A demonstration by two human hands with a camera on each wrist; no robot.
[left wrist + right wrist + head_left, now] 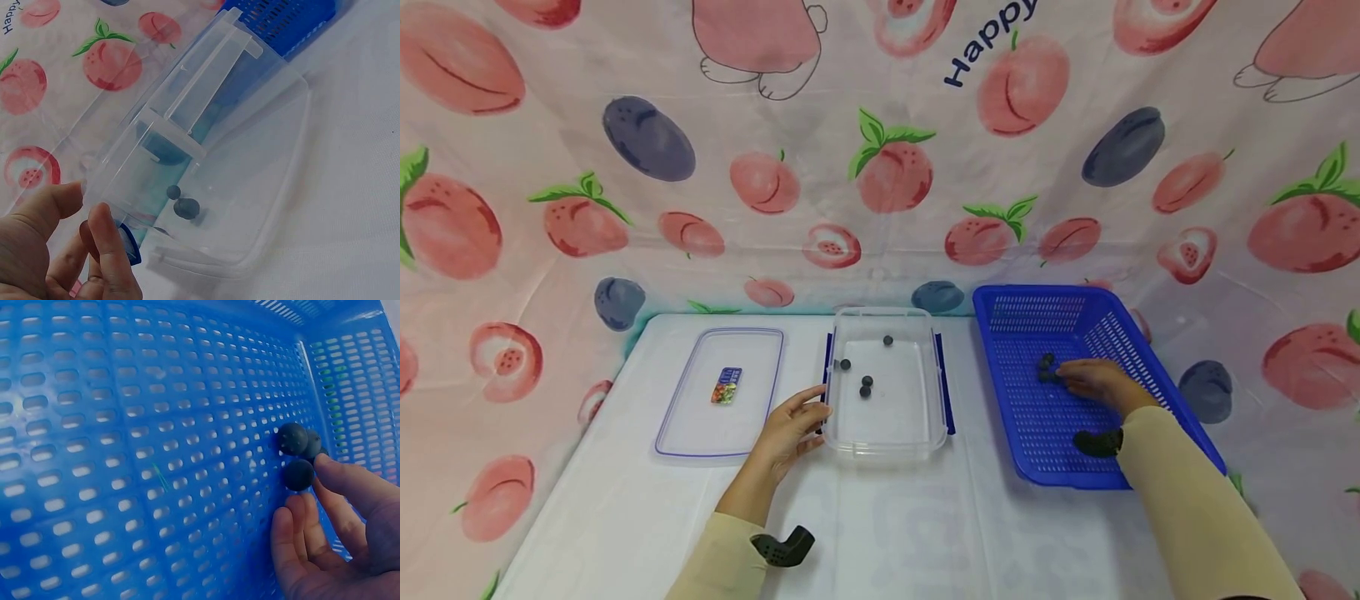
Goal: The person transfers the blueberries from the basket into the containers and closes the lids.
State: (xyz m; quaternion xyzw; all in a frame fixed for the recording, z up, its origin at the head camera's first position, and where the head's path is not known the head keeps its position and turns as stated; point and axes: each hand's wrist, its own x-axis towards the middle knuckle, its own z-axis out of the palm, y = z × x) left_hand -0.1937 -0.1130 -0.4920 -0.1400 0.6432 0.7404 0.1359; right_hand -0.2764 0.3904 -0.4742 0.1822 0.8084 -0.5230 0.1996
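My left hand (pixel 790 429) is at the left side of a clear plastic container (pixel 891 446), thumb and fingers pinching its wall close to a dark blue latch (pixel 130 244). Several small dark balls (pixel 888 340) lie on the container's floor. To the right, my right hand (pixel 1097 383) reaches into a blue perforated basket (pixel 1022 433). In the right wrist view, its thumb and index finger pinch a dark round ball (pixel 299 475). More dark balls (pixel 292 439) sit clustered right beside it on the basket's floor.
A clear lid (pixel 700 433) with a blue rim and a colourful label (pixel 726 387) lies flat on the white table (pixel 880 533), left of the container. A fruit-printed cloth (pixel 820 183) hangs behind. Dark wrist devices (pixel 784 547) show at both sleeves.
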